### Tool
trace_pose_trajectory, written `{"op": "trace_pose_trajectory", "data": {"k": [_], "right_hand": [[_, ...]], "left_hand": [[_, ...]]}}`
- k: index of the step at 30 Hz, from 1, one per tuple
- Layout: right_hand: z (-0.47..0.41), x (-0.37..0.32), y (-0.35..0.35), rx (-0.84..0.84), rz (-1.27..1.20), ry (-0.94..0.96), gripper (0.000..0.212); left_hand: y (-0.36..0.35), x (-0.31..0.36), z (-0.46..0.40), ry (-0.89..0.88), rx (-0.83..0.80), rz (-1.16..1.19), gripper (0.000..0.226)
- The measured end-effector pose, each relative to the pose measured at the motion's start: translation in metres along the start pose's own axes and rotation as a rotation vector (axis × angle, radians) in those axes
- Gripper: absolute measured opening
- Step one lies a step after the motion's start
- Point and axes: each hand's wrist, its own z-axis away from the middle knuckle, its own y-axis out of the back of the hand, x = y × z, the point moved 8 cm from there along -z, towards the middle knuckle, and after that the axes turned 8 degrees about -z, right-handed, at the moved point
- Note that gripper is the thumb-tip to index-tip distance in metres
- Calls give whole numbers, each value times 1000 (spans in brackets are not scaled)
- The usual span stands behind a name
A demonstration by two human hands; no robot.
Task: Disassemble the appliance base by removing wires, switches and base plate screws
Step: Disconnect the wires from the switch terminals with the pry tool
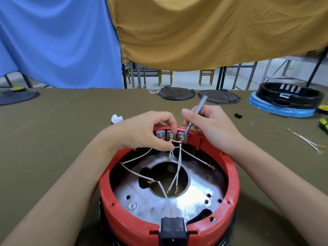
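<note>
Olive desk (71, 121): your left hand (142, 134) pinches wires (173, 148), right hand (209, 125) grips the screwdriver (195, 114); a slip could snap terminals.

One red appliance base (170, 226) on the tabletop (62, 132). Three grey switches (170, 136) in a row on its far wall. One black power socket (173, 228) at its near edge. Two hands: left hand (142, 134), right hand (211, 126). One grey screwdriver (196, 114). Two dark round lids (176, 94) at the far edge. One black ring housing (289, 95). One white paper wad (116, 118).
</note>
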Motion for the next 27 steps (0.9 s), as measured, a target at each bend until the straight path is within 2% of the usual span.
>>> {"op": "trace_pose_trajectory", "data": {"k": [9,11,14,16,22,27], "right_hand": [[5,-15,-12,-113,-78,113,21],[5,-13,-12,-144,-79,116,20],[7,-10,-13,-186,-50,92,21],[9,-10,-15,-200,-29,79,21],[15,-16,-11,-181,97,74,23],[14,-23,-2,-128,-18,77,12]], "left_hand": [[17,-13,9,88,23,86,39],[21,-25,15,150,-14,121,44],[18,-41,23,256,-107,54,51],[19,-49,25,300,-110,24,43],[19,-39,21,270,4,22,27],[16,-31,22,234,30,86,34]]}}
